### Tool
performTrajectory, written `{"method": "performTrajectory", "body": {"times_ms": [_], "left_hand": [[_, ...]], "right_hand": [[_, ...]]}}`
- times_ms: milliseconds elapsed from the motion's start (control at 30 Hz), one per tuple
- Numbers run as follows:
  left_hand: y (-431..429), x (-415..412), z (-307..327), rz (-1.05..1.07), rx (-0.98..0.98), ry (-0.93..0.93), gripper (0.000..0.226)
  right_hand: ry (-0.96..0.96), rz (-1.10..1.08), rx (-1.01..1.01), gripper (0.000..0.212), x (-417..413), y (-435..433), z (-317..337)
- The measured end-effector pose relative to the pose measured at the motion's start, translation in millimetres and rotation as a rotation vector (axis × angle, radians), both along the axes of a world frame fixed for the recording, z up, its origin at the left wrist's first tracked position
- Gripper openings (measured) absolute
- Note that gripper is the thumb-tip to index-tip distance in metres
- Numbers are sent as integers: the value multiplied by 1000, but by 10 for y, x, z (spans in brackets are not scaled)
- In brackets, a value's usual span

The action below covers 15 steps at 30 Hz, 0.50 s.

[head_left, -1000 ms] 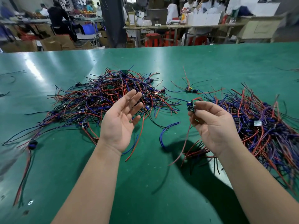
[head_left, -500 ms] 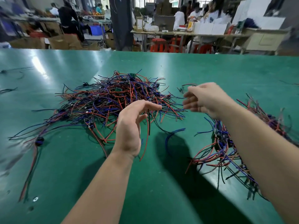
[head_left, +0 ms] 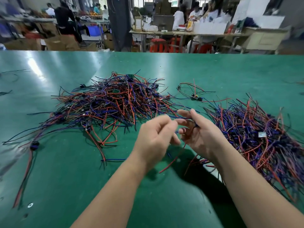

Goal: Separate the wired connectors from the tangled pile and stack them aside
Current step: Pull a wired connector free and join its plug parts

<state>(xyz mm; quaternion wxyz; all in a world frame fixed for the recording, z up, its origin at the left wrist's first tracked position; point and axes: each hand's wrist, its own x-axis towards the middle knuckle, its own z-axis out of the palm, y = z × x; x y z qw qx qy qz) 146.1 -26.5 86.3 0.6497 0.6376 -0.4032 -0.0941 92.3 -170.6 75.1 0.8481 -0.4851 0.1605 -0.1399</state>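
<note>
Red and blue leads of one wired connector (head_left: 195, 124) now dangle from the right hand (head_left: 203, 137), back from the tangled pile (head_left: 111, 102) and gripping it; the left hand (head_left: 153, 137) has closed in, its grasp too blurred to tell; next, likely, the sorted stack (head_left: 256, 134)

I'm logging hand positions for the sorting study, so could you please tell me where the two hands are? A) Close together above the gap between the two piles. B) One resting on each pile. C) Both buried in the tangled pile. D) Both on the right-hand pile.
A: the left hand and right hand meet above the green table, between the tangled pile and the right-hand pile, the right one holding a wired connector.
</note>
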Motion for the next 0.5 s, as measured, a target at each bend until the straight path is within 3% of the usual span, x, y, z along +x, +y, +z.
{"method": "performTrajectory", "body": {"times_ms": [167, 367, 500], "left_hand": [[30, 203, 1, 224, -127, 108, 33], [-13, 230, -154, 181, 244, -19, 34], [-85, 138, -230, 44, 295, 38, 23]], "right_hand": [[-49, -62, 227, 40, -103, 33, 40], [-141, 21, 302, 34, -129, 111, 111], [-149, 19, 212, 38, -118, 180, 68]]}}
